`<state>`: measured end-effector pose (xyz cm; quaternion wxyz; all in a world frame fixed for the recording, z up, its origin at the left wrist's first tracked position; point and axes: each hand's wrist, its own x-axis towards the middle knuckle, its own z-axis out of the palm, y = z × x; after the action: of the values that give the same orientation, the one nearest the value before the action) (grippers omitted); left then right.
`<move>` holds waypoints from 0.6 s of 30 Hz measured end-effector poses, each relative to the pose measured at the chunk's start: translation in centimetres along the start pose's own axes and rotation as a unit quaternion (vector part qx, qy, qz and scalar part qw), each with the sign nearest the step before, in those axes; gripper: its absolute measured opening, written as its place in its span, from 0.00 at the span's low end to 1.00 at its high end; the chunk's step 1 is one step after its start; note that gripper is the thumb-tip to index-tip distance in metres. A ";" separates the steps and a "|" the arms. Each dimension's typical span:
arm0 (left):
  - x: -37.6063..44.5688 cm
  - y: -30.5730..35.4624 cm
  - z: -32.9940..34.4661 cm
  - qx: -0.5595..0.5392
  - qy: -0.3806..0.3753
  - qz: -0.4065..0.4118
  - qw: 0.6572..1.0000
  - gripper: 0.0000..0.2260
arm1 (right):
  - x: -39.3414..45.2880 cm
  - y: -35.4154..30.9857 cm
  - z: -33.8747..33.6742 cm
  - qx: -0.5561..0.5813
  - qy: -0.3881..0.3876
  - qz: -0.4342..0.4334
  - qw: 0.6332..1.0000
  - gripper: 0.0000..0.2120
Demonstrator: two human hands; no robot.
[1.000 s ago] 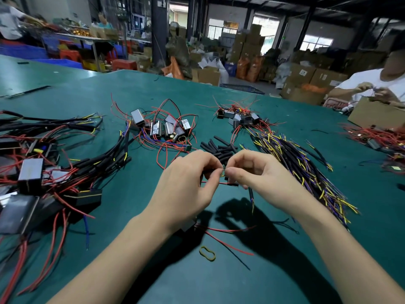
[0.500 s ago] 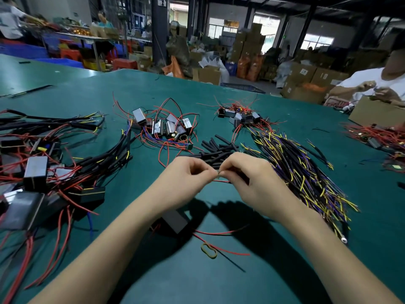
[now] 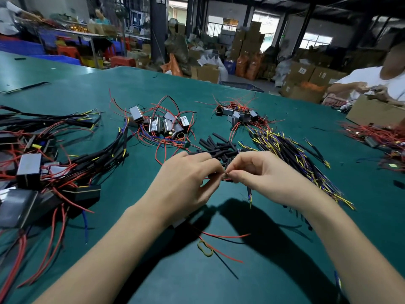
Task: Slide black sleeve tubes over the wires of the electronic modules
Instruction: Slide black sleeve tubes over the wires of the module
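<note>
Sleeve [image 3: 226, 177] and red wire [image 3: 225, 236] meet between my fingertips above the middle of the table [image 3: 252, 279] — my left hand [image 3: 188, 185] pinches one side, my right hand [image 3: 265, 178] the other, both closed narrow. I judge I'm threading the wire end into the tube; which hand holds which I cannot tell. Spare sleeves [image 3: 219, 148] lie just beyond my knuckles. Next comes a steady push along the wire — keeping the strands from splaying at the mouth.

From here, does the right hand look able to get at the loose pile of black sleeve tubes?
Probably yes: the pile of black sleeve tubes lies just beyond the right hand, nothing between, though its fingers now pinch a wire.
</note>
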<state>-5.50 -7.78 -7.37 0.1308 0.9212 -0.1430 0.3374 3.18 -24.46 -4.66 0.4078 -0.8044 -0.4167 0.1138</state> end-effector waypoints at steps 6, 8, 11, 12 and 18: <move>-0.2 0.4 0.6 -0.180 0.016 -0.154 0.971 0.05 | 0.2 -0.2 0.5 -0.217 0.052 -0.120 0.967 0.03; 0.1 0.2 0.7 -0.259 -0.019 -0.221 0.940 0.06 | 0.0 -0.3 0.6 -0.272 0.045 -0.127 0.953 0.03; 0.7 -0.3 0.5 -0.419 -0.065 -0.344 0.838 0.11 | -0.1 -1.3 1.4 -0.382 0.072 -0.205 0.898 0.05; 0.9 -0.5 0.5 -0.479 -0.082 -0.401 0.777 0.12 | -0.1 -1.6 1.8 -0.411 0.083 -0.229 0.878 0.07; 0.3 -0.5 0.2 -0.335 -0.070 -0.316 0.885 0.06 | 0.0 -0.4 1.9 -0.254 0.081 -0.119 0.956 0.03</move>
<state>-4.99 -7.44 -7.37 0.5209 0.8402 0.0419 0.1445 1.99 -23.30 -5.58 0.2328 -0.8325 -0.4903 -0.1106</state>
